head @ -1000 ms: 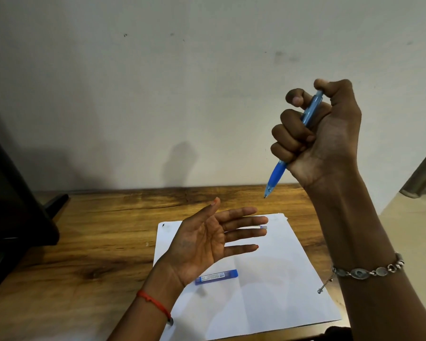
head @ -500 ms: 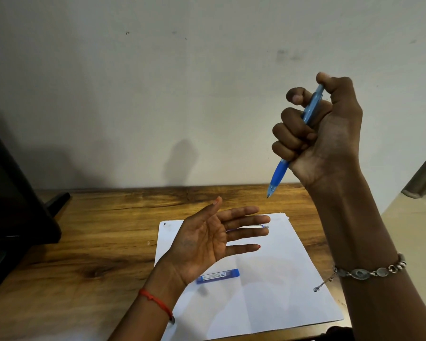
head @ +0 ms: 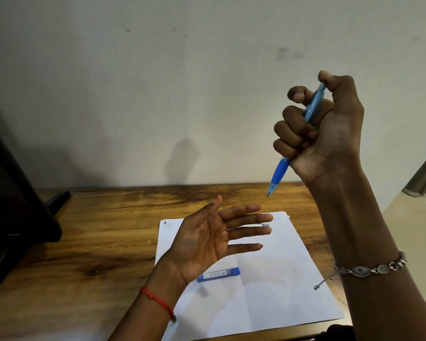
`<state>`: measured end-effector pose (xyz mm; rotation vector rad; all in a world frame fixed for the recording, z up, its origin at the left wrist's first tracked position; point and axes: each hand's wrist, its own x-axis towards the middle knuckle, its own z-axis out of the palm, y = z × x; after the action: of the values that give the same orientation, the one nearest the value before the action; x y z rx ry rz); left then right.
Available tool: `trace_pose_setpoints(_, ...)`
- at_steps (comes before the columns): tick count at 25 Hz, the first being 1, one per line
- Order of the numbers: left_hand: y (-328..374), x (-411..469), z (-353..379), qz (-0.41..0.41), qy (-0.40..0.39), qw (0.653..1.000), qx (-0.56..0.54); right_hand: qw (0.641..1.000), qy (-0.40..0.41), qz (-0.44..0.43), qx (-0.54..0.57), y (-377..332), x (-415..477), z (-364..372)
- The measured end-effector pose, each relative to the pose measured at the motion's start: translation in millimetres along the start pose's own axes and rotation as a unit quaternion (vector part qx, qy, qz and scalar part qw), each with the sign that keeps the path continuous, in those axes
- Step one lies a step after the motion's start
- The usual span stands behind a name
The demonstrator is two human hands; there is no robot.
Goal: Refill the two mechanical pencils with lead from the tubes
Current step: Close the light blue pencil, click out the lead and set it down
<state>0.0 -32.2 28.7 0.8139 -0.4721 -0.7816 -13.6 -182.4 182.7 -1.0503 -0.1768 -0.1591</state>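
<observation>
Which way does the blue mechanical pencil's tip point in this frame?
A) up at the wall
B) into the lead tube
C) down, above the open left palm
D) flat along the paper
C: the right hand fists the blue pencil tip-down above the open left hand.

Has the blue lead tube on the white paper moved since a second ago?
No. The blue lead tube lies flat at the same spot on the white paper, just right of the open left hand's wrist.
</observation>
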Motion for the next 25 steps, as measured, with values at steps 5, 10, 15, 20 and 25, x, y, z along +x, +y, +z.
trace_pose_setpoints(5,-1,-1,1,0.001,-0.024,1.000,0.000,1.000,0.000,0.006,0.004,0,1,-1)
trace_pose_setpoints(10,-1,-1,1,-0.004,-0.042,0.999,0.001,1.000,0.001,0.003,0.008,2,2,-1)
trace_pose_setpoints(15,-1,-3,4,-0.006,-0.090,0.995,-0.035,0.997,0.022,0.004,0.072,6,8,-10)
trace_pose_setpoints(20,-1,-5,7,0.000,-0.166,0.982,-0.088,0.976,0.043,0.025,0.210,21,19,-29)
trace_pose_setpoints(25,-1,-7,5,0.011,-0.184,0.978,-0.100,0.961,0.064,0.023,0.268,31,23,-37)
